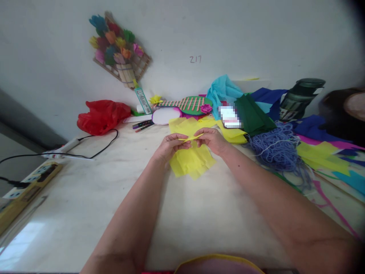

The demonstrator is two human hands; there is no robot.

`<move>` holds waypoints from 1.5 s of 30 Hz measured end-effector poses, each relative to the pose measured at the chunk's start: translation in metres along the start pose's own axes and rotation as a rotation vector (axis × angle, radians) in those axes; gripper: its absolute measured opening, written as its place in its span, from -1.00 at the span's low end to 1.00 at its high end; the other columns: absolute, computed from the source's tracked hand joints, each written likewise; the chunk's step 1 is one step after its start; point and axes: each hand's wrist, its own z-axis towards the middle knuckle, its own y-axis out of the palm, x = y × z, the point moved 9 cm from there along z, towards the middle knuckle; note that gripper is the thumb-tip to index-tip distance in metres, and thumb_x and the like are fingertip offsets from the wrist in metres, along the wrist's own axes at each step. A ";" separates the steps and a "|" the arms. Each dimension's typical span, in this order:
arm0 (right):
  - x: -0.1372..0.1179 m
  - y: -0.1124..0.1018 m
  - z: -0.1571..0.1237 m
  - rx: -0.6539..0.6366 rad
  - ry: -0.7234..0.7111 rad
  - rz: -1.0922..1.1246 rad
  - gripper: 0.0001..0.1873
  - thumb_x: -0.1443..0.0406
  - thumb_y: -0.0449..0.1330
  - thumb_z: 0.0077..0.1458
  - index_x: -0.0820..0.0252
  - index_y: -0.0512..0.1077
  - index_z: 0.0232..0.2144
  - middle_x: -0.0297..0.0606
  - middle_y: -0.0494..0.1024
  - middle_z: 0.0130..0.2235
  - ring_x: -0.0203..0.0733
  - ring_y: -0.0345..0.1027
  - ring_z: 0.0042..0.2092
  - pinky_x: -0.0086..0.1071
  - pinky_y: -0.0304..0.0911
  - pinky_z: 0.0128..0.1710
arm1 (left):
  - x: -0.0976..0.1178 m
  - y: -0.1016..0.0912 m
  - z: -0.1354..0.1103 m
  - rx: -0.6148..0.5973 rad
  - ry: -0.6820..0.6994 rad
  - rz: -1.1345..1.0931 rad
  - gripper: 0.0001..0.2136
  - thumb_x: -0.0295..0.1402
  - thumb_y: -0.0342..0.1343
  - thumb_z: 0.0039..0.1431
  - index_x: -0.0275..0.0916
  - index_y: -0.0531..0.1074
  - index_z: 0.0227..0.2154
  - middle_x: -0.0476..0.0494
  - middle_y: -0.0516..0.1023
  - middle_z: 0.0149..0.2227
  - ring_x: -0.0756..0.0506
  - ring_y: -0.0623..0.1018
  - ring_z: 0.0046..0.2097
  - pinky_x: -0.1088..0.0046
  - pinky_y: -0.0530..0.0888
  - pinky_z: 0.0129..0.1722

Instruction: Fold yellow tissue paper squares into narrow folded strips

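Both hands meet over the middle of the table, pinching a sheet of yellow crepe paper (191,159) between them. My left hand (171,145) grips its left side with thumb and fingers. On the right side, my right hand (212,140) pinches it too. The sheet is gathered into a fold at the fingertips and its loose part spreads below them. Behind the hands lies more yellow crepe paper (179,125), flat on the table.
A red plastic bag (102,116), several markers (142,125) and a white oval piece (166,116) lie at the back. To the right are dark green paper (253,116), blue yarn (275,146) and a dark bottle (300,101). A power strip (31,182) and black cord (110,142) occupy the left.
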 end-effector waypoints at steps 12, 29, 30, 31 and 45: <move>0.002 0.001 0.002 0.040 -0.003 -0.107 -0.71 0.19 0.31 -0.26 0.25 0.36 -0.50 -0.38 0.40 -0.64 -0.35 0.27 -0.60 -0.41 0.26 -0.55 | 0.004 0.003 -0.001 0.003 -0.008 0.017 -0.74 -0.36 0.18 -0.17 -0.37 0.43 -0.35 -0.23 0.55 -0.44 -0.12 0.56 -0.37 0.32 0.45 -0.25; 0.002 0.000 0.002 0.088 -0.044 -0.202 -0.70 0.23 0.31 -0.26 0.25 0.37 -0.43 -0.43 0.38 -0.65 -0.40 0.23 -0.65 -0.45 0.25 -0.61 | -0.002 0.001 0.000 0.024 -0.052 0.266 -0.71 -0.24 0.17 -0.11 -0.31 0.39 -0.32 -0.11 0.49 -0.57 0.00 0.47 -0.56 0.48 0.39 -0.49; 0.001 0.001 0.002 0.087 -0.052 -0.228 -0.71 0.23 0.31 -0.25 0.25 0.38 -0.43 -0.44 0.36 -0.67 -0.40 0.22 -0.66 -0.45 0.25 -0.61 | -0.003 0.000 0.001 0.021 -0.052 0.303 -0.72 -0.21 0.17 -0.11 -0.32 0.40 -0.39 -0.10 0.47 -0.60 0.02 0.44 -0.60 0.52 0.36 -0.54; 0.000 0.002 0.002 0.084 -0.057 -0.254 -0.71 0.23 0.30 -0.24 0.25 0.38 -0.42 -0.45 0.35 -0.69 -0.39 0.22 -0.66 -0.45 0.24 -0.61 | -0.004 0.001 0.002 0.014 -0.053 0.332 -0.73 -0.18 0.17 -0.11 -0.33 0.39 -0.45 -0.09 0.46 -0.61 0.04 0.41 -0.62 0.54 0.33 -0.58; 0.025 0.002 -0.002 -0.080 0.227 -0.272 -0.77 0.24 0.28 -0.16 0.31 0.42 -0.46 -0.21 0.53 -0.52 -0.37 0.30 -0.63 -0.48 0.26 -0.62 | -0.006 0.003 0.002 -0.034 -0.064 0.469 -0.73 -0.19 0.18 -0.11 -0.34 0.37 -0.47 -0.04 0.43 -0.64 0.07 0.37 -0.64 0.57 0.31 -0.61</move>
